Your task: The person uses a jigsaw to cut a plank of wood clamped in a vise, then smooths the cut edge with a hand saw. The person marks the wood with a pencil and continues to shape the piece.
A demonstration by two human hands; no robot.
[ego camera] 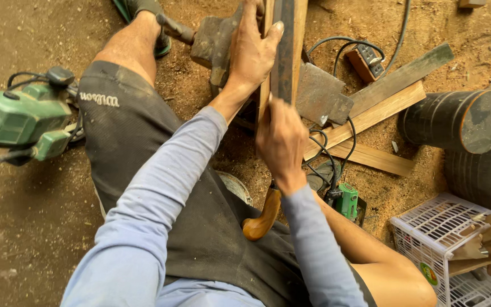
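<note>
My left hand is wrapped around the upper part of a long wooden plank with a dark strip running along it. My right hand sits lower on the same plank and grips a tool whose rounded wooden handle sticks out below the wrist. The tool's working end is hidden behind the hand. I sit on the ground with the plank upright between my knees.
A green power planer lies at the left. A hammer, a flat grey stone, loose boards, a power strip, a small green tool, black tyres and a white plastic basket surround me on sawdust.
</note>
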